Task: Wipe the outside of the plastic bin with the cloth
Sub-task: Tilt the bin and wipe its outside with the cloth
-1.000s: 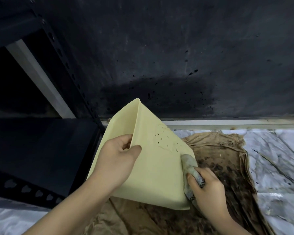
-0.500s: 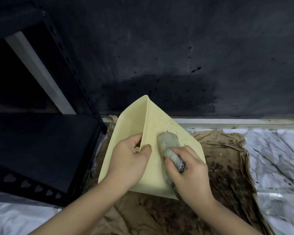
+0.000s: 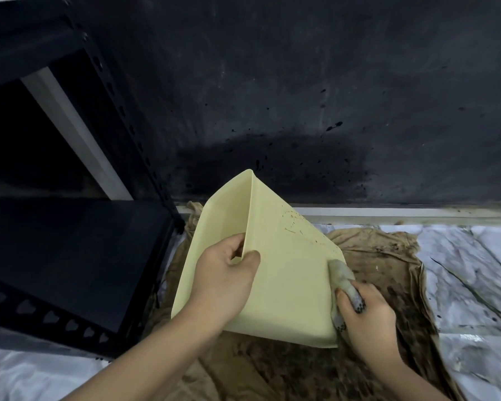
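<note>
Cloth (image 3: pixel 343 280) at bin's (image 3: pixel 289 273) right edge — right hand (image 3: pixel 365 316) gripping.

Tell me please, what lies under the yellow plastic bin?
A stained brown sheet lies under the plastic bin, spread over a white marbled surface. The part directly beneath the bin is covered, so anything there cannot be seen.

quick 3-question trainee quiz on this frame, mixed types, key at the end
1. True or false: the left hand grips the yellow plastic bin by its rim.
2. Where is the cloth? A) on the black shelf B) in the right hand, at the bin's right edge C) inside the bin
3. Fill in: the bin sits over a stained ____ rag.

Key: 1 true; 2 B; 3 brown
</note>
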`<action>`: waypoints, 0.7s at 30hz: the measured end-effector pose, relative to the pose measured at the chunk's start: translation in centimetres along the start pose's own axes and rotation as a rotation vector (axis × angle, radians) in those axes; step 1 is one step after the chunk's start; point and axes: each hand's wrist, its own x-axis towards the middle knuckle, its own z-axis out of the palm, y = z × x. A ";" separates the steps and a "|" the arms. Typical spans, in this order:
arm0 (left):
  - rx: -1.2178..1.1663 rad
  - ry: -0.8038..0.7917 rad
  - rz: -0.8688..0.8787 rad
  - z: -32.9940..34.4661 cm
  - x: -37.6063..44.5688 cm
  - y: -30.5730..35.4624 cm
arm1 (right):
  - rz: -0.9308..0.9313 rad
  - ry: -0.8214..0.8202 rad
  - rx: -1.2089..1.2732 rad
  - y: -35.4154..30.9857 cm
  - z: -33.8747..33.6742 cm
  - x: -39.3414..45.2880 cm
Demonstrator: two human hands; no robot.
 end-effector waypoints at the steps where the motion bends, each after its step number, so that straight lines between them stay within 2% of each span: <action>1: -0.010 0.001 -0.006 0.0 0.0 0.0 | 0.004 0.014 -0.015 0.2 -0.1 -0.7; 6: -0.012 0.010 -0.010 0.3 0.0 0.1 | -0.149 0.045 0.062 -2.4 -0.1 -3.8; 9: 0.001 0.015 0.004 0.6 -0.1 0.1 | -0.292 -0.028 0.176 -6.1 -0.2 -4.2; 13: 0.033 0.017 0.012 0.7 -0.3 0.1 | -0.391 -0.126 0.237 -9.9 0.0 -2.0; 17: 0.032 0.009 -0.015 0.3 -0.2 -0.1 | -0.372 -0.105 0.217 -9.8 0.9 0.4; 21: 0.032 0.012 -0.036 -0.1 -0.3 0.0 | -0.211 -0.071 0.132 -6.6 1.2 2.6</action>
